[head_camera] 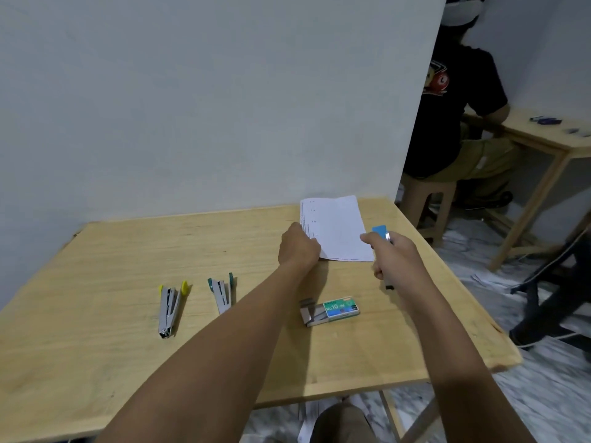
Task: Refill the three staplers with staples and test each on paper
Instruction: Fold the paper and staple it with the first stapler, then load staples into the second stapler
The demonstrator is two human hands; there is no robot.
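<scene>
My right hand (395,255) grips a blue-tipped stapler (381,233) upright at the right edge of a white paper sheet (335,227). My left hand (299,247) pinches the sheet's near left edge. A yellow-tipped stapler (169,306) and a green-tipped stapler (221,290) lie hinged apart on the left half of the wooden table (96,282). A green staple box (332,310) lies pulled apart near the front right, its grey inner tray showing.
A white wall backs the table. At the right a person in a black shirt (457,107) sits on a plastic stool at a second wooden table (543,139). A dark chair base (550,282) stands on the marble floor, which has papers on it.
</scene>
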